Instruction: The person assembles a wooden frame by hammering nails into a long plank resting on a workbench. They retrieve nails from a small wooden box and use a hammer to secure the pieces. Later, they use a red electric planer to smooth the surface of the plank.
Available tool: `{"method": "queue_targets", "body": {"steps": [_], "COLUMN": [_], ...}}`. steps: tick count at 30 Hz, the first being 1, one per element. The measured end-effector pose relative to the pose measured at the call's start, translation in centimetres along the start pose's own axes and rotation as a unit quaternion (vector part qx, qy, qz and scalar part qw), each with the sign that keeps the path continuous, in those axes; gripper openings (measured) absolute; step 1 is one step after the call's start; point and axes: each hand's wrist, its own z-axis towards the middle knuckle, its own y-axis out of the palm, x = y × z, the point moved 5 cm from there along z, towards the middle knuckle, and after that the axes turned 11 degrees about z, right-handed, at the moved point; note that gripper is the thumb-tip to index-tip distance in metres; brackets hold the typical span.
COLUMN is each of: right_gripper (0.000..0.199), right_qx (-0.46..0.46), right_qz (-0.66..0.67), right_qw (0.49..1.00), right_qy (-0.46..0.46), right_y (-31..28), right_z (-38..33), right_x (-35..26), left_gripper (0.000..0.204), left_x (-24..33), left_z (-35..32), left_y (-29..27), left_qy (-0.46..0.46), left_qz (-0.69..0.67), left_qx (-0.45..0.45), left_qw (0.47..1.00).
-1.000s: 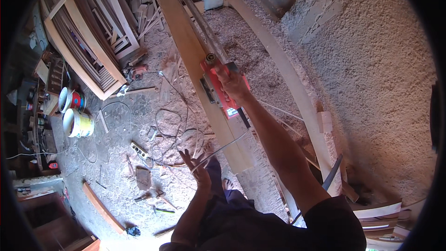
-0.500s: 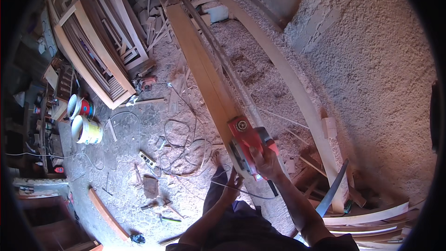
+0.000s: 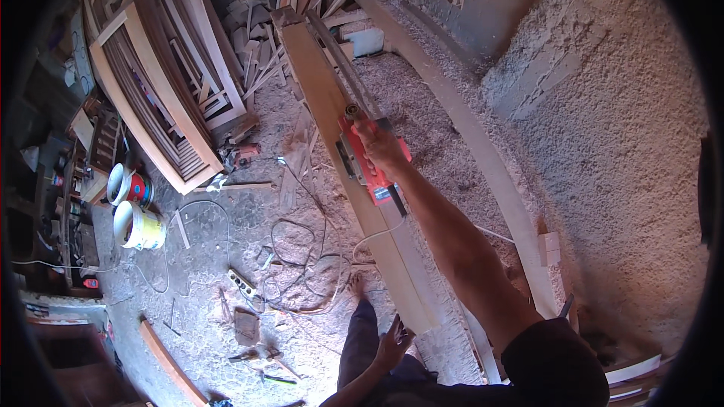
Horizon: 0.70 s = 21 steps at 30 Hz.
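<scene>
A long brown wooden board [image 3: 320,68] stretches away from me on a narrow dusty support. On its upper face sits a red electric planer [image 3: 360,152], about midway along. My right hand [image 3: 381,149] is closed around the planer's handle, with the arm reaching forward. My left hand [image 3: 394,343] grips the near end of the board at its left edge, its fingers partly hidden. From the planer's rear, a power cord [image 3: 369,240] loops down over the board's left side.
Wood shavings cover the floor. Left lie tangled cords, a power strip [image 3: 241,283], two buckets [image 3: 140,224] and a curved wooden piece [image 3: 170,358]. Slatted wooden frames [image 3: 136,53] lean at the far left. A long curved beam [image 3: 471,132] runs along the rough right wall [image 3: 603,151].
My right hand has pushed the planer forward along the board, away from me. The left hand has come back to the board's near end. The view has shifted slightly.
</scene>
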Motion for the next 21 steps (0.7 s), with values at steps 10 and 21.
{"method": "queue_targets", "body": {"steps": [10, 21], "right_gripper": [0.044, 0.058], "right_qx": [-0.024, 0.007], "right_qz": [-0.431, -0.293], "right_qw": [0.799, 0.929], "right_qy": [-0.419, -0.227], "right_y": [-7.2, -4.2], "right_z": [-31.6, -9.0], "right_x": [11.0, 5.7], "left_gripper": [0.036, 0.049], "left_x": [0.6, 2.4], "left_z": [0.2, 0.3], "left_y": [-1.8, -1.0], "left_qy": [0.033, -0.073], "left_qz": [0.200, 0.046], "left_qx": [0.035, -0.015], "left_qw": [0.979, 0.996]}}
